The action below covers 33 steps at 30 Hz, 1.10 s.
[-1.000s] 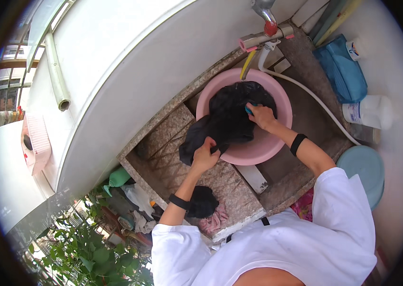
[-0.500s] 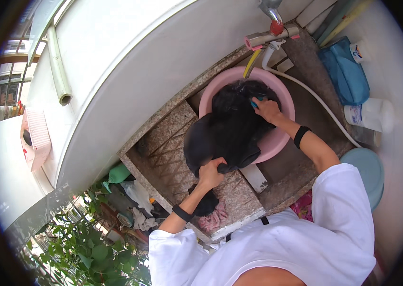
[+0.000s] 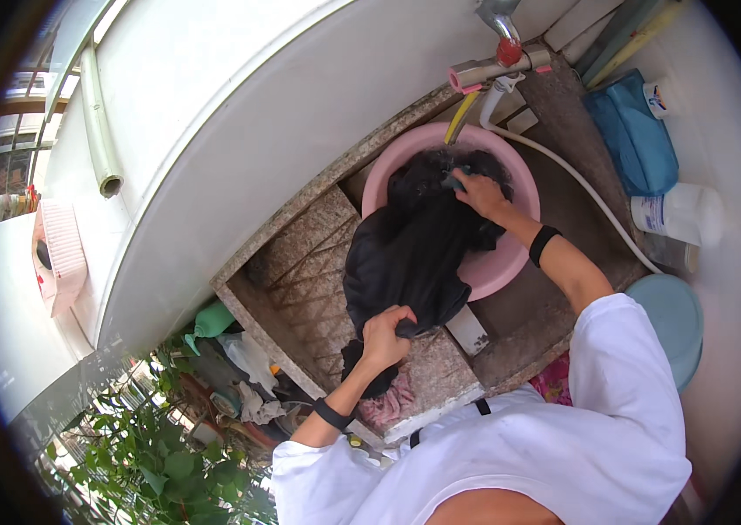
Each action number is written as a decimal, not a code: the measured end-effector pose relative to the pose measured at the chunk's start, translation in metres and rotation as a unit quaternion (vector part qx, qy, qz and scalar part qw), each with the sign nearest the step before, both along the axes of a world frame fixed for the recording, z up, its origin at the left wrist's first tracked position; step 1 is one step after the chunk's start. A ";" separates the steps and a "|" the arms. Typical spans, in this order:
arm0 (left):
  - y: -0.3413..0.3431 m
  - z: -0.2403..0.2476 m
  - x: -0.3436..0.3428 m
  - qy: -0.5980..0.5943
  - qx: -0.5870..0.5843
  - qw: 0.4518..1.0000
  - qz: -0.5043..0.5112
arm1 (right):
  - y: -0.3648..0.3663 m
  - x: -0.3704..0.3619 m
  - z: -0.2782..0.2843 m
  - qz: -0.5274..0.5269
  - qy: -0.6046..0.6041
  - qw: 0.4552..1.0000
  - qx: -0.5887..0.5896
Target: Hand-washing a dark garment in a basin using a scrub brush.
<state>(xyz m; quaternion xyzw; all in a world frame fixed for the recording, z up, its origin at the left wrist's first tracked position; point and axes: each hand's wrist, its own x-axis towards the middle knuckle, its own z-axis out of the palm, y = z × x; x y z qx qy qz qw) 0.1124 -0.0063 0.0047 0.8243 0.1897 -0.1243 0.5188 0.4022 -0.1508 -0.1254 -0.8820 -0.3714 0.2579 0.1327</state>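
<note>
The black garment (image 3: 410,258) is spilling from the pink basin (image 3: 503,269) at centre frame, washing apparently underway, unfinished. The left hand (image 3: 385,337) is pinching its lower edge; the right hand's (image 3: 481,194) fingers are gripping a small teal thing (image 3: 453,181). Dark cloth (image 3: 372,372) is lying aside, lower centre, perhaps remaining.

Left hand (image 3: 385,339) grips the black cloth (image 3: 410,254) — right hand (image 3: 481,194) holds a teal object (image 3: 453,181) over the pink basin (image 3: 495,273).

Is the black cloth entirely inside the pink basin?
No, the black cloth drapes across the rim of the pink basin, its near end outside, over the ribbed stone slab.
</note>
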 end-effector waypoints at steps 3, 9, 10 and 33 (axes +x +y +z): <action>0.006 -0.003 0.017 0.000 0.066 0.998 0.016 | 0.002 -0.022 0.030 -0.063 0.037 0.997 0.007; 0.007 0.004 0.032 -0.038 0.027 0.999 0.012 | 0.034 -0.095 0.015 0.169 0.055 0.984 0.020; 0.005 0.012 0.037 -0.045 0.006 0.999 0.021 | 0.026 -0.072 -0.006 0.160 0.021 0.987 0.026; -0.007 0.018 0.015 -0.058 0.057 0.993 -0.084 | 0.015 -0.025 -0.001 0.088 -0.088 0.992 0.030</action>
